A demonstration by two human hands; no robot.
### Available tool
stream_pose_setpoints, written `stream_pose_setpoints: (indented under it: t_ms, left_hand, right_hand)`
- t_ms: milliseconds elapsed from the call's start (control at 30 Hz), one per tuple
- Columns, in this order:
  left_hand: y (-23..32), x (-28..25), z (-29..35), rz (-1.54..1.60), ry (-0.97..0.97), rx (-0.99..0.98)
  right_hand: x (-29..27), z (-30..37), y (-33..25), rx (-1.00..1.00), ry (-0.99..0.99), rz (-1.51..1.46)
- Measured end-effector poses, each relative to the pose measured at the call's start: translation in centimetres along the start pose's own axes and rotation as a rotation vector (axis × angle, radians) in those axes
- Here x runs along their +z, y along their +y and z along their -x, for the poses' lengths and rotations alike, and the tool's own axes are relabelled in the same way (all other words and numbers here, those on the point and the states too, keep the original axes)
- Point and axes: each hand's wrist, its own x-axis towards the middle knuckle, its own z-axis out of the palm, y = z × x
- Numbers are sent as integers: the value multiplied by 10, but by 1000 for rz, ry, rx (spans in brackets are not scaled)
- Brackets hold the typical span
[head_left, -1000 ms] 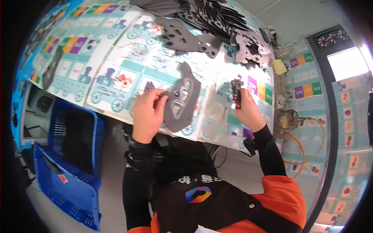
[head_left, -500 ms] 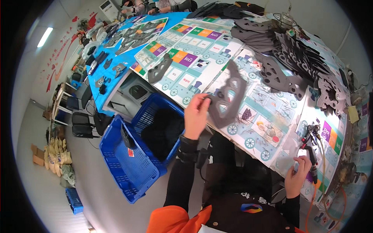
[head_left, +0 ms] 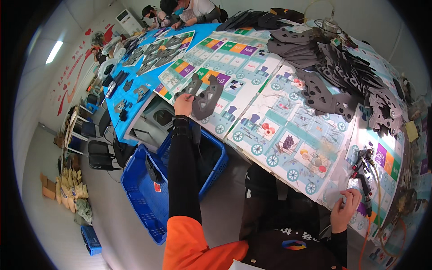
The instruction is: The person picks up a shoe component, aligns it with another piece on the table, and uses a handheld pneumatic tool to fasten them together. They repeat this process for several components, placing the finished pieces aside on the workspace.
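My left hand (head_left: 183, 105) is stretched out over the left part of the table, gripping the edge of a dark grey, curved sheet piece with cut-out holes (head_left: 209, 100). Just behind it lies a similar grey piece (head_left: 192, 85), partly covered by the held one. Near the front right edge of the table is my right hand (head_left: 345, 208), its fingers curled in; whatever they hold, if anything, is hidden. Close beside that hand lies a black and red tool like a spray gun (head_left: 362, 173), with a hose attached.
Large heaps of the same grey pieces (head_left: 344, 65) cover the table's back right. Printed sheets (head_left: 288, 119) line the tabletop. Blue plastic crates (head_left: 146, 198), one containing dark material, stand below at left. Two people (head_left: 191, 11) work at the far blue-covered table.
My left hand has carried the grey piece leftward and away from me, beside the other loose piece. My right hand has barely moved.
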Motion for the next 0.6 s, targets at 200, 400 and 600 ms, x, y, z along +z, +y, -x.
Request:
stream_pose_setpoints:
  t_ms: [200, 400, 600]
  left_hand:
    - [27, 18, -28, -267, 46, 72]
    - [163, 75, 30, 255, -297, 276]
    - [301, 165, 97, -163, -509, 873]
  right_hand:
    - [-11, -6, -2, -36, 64, 30]
    - [-13, -11, 7, -29, 72, -32]
    - [-5, -5, 4, -80, 46, -116]
